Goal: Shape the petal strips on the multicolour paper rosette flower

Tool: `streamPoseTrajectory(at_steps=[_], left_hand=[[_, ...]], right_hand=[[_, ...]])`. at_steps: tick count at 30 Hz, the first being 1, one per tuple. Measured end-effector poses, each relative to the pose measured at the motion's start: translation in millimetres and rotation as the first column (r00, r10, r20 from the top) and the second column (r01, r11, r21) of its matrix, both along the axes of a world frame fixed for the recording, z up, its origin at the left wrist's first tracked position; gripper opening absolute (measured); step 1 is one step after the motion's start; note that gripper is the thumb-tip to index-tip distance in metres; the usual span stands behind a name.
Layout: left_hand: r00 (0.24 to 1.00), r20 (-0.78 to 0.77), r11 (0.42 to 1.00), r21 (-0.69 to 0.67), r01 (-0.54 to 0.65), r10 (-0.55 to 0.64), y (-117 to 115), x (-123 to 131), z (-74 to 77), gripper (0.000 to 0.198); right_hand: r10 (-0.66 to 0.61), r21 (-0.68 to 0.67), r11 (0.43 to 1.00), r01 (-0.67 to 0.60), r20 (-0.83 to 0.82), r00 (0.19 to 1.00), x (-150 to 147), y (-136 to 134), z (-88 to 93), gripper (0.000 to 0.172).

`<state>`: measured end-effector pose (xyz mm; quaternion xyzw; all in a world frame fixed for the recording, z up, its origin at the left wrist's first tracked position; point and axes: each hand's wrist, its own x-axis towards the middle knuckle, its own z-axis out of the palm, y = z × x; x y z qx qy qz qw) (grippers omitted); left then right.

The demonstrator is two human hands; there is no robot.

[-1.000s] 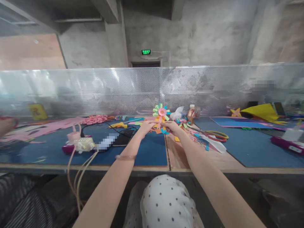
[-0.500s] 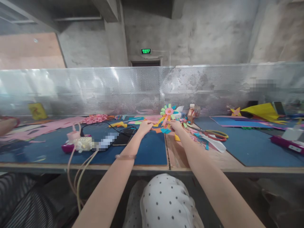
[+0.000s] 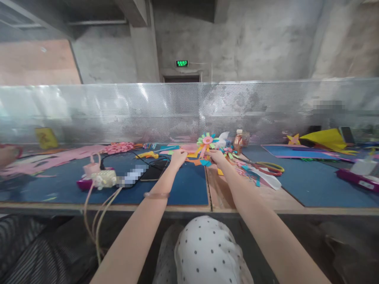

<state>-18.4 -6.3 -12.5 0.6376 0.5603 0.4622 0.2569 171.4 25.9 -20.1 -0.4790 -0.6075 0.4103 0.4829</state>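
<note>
A paper flower [image 3: 207, 140] with a pink centre and green, blue and yellow petals stands upright at the middle of the table. My right hand [image 3: 216, 156] is closed on its lower part, near orange and teal paper pieces [image 3: 205, 162]. To the left of the flower, my left hand [image 3: 179, 155] has its fingers pinched together beside pink and yellow paper; whatever is between the fingertips is too small to make out.
Red and yellow scissors [image 3: 269, 168] and paper scraps lie right of my right hand. A bottle [image 3: 238, 142] stands behind. On the left are a yellow glue gun [image 3: 147, 155], a phone [image 3: 152, 174], a power strip [image 3: 84, 184] with cables, and another person's hand [image 3: 8, 154].
The flower has shifted slightly left and tilts differently. My left hand has drawn a little to the left, and the person's hand at the far left has moved slightly.
</note>
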Motion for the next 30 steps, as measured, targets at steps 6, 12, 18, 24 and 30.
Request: streamPoseTrajectory(at_steps=[6, 12, 18, 24, 30], left_hand=[[1.0, 0.019, 1.0, -0.001, -0.022, 0.022, 2, 0, -2.1, 0.027], [0.998, 0.009, 0.996, 0.058, -0.068, 0.068, 2, -1, 0.4, 0.027], [0.996, -0.047, 0.991, 0.112, 0.077, -0.072, -8, 7, 3.2, 0.023], [0.989, -0.06, 0.985, 0.105, 0.139, -0.133, -12, 10, 5.4, 0.024], [0.984, -0.02, 0.981, 0.079, 0.179, -0.178, -13, 8, 7.0, 0.025]], right_hand=[[0.023, -0.011, 1.0, -0.023, 0.022, 0.999, -3, -4, 1.4, 0.023], [-0.01, -0.025, 1.0, 0.01, 0.027, 1.0, -2, -5, -2.2, 0.021], [0.055, -0.005, 0.998, -0.055, 0.056, 0.997, -6, -9, 0.4, 0.02], [0.146, 0.044, 0.988, -0.15, 0.088, 0.985, -9, -16, 1.7, 0.02], [0.195, 0.061, 0.977, -0.203, 0.118, 0.974, -9, -22, 1.0, 0.019]])
